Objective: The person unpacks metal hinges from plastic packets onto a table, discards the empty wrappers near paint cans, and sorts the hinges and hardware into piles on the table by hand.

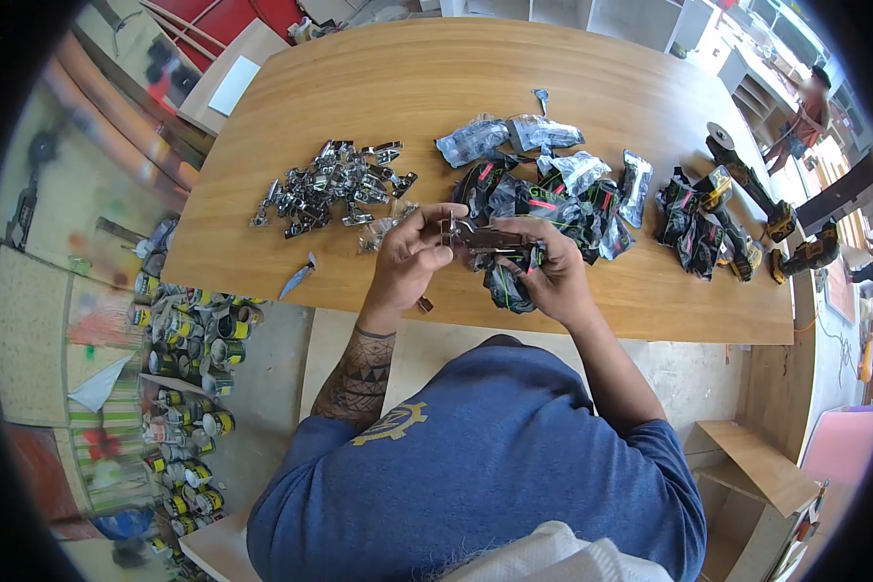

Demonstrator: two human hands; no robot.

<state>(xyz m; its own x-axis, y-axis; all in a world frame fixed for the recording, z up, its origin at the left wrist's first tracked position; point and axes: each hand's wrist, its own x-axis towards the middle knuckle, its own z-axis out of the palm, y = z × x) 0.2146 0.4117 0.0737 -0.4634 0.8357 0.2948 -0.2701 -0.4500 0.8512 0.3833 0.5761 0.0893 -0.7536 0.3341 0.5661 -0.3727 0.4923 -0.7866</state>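
Note:
Both my hands meet over the front part of the wooden table (378, 78). Between them is a metal hinge (490, 240). My left hand (415, 254) pinches its left end, and my right hand (555, 270) grips its right end. Just beyond my right hand lies a pile of black and silver packets (543, 199), some partly hidden by the hand. A heap of shiny metal hinges (332, 184) lies to the left. Small clear plastic bags (373, 236) lie beside my left hand, and a torn wrapper (298, 276) is near the front edge.
Several cordless power tools (747, 184) and more black packets (687, 221) lie on the table's right side. Paint cans (189, 339) stand below on the left. A wooden shelf unit (757, 485) is at the lower right. Another person (803, 116) stands at the far right.

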